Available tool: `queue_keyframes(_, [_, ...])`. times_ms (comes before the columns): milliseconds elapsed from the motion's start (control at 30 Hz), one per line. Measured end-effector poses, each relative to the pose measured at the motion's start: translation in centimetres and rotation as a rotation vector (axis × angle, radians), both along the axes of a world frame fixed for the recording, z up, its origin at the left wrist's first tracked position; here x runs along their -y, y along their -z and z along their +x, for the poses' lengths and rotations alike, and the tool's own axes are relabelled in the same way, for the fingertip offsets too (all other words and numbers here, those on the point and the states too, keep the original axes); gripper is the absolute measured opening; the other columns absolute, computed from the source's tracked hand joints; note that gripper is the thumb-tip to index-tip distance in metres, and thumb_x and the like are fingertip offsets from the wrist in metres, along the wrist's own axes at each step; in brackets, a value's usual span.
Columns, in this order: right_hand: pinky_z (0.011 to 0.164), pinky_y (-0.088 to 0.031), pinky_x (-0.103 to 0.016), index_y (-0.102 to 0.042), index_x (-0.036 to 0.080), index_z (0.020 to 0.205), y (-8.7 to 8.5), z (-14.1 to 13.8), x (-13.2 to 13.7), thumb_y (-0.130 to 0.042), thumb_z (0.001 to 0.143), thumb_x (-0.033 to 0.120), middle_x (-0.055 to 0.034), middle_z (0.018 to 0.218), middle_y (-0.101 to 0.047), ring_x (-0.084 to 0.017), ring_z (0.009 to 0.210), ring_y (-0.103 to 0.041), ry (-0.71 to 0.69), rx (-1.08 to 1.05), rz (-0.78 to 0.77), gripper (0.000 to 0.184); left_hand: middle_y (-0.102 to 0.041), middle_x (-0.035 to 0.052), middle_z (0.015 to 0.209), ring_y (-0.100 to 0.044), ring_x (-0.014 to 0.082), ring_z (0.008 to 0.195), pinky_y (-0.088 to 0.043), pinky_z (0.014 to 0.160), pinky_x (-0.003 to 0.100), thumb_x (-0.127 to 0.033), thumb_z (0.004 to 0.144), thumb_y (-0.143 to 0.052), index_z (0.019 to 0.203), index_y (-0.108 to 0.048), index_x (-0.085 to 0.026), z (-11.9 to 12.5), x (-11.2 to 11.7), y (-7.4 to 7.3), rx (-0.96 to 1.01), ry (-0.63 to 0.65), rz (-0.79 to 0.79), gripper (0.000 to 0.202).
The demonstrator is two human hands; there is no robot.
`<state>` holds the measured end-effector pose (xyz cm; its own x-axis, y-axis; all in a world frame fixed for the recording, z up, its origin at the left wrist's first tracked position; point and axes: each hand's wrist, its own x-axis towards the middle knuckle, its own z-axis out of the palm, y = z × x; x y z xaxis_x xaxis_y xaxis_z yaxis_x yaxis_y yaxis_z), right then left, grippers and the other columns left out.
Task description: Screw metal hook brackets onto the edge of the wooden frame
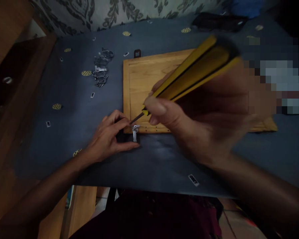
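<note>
My right hand [196, 129] is wrapped around the yellow-and-black handle of a screwdriver [189, 69], tilted down to the left. Its tip is beside a small metal hinge [135, 134] on the near left corner of a wooden cabinet door [139, 76]; whether they touch I cannot tell. The fingers and thumb of my left hand [107, 136] close around the hinge, whose arm sticks out past the door's edge. Small dark holes run along that edge to the right of the hinge. My right hand and the handle hide much of the door.
A pile of metal hardware [101, 68] lies on the blue tablecloth [109, 172], left of the door. A small brown bracket-like piece [137, 53] rests at the door's far edge. A black case [219, 22] is at the back right. Wooden furniture [22, 83] stands at the left.
</note>
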<state>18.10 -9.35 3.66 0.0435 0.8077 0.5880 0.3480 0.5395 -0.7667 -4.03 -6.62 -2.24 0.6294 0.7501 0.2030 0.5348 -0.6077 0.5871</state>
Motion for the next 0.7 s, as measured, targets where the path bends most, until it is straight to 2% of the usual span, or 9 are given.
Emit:
queue_keyframes(133, [0.058, -0.054, -0.035, -0.058, 0.030, 0.075, 0.1, 0.4, -0.2, -0.085, 0.089, 0.053, 0.0018, 0.078, -0.065, -0.019, 0.066, -0.062, 0.012, -0.032, -0.084, 0.038, -0.066, 0.0052, 0.115, -0.064, 0.0275, 0.110, -0.052, 0.094, 0.045, -0.049, 0.086, -0.087, 0.119, -0.073, -0.028, 0.0, 0.0, 0.1, 0.020, 0.015, -0.009, 0.042])
queue_keyframes(300, [0.063, -0.054, -0.036, -0.059, 0.030, 0.077, 1.6, 0.5, -0.5, -0.085, 0.088, 0.055, 0.0018, 0.074, -0.060, -0.021, 0.072, -0.061, -0.047, -0.025, -0.115, 0.038, -0.067, 0.0061, 0.117, -0.064, 0.0288, 0.115, -0.052, 0.101, 0.047, -0.046, 0.084, -0.090, 0.121, -0.074, -0.027, 0.0, 0.1, 0.2, 0.032, 0.008, -0.004, 0.045])
queue_keyframes(433, [0.064, -0.053, -0.037, -0.059, 0.031, 0.078, 1.8, 0.5, -0.5, -0.087, 0.088, 0.049, 0.0026, 0.074, -0.061, -0.021, 0.073, -0.061, -0.080, -0.063, -0.118, 0.035, -0.067, 0.0066, 0.118, -0.064, 0.0291, 0.117, -0.052, 0.100, 0.046, -0.045, 0.085, -0.090, 0.121, -0.074, -0.026, -0.1, 0.1, 0.2, 0.034, 0.012, -0.018, 0.044])
queue_keyframes(700, [0.064, -0.055, -0.035, -0.061, 0.030, 0.079, 2.4, 0.3, -0.7, -0.085, 0.088, 0.053, 0.0025, 0.075, -0.062, -0.020, 0.072, -0.063, -0.103, -0.069, -0.117, 0.035, -0.067, 0.0062, 0.116, -0.064, 0.0280, 0.112, -0.052, 0.098, 0.046, -0.046, 0.086, -0.088, 0.120, -0.073, -0.027, 0.0, 0.1, 0.0, 0.019, 0.011, -0.022, 0.042])
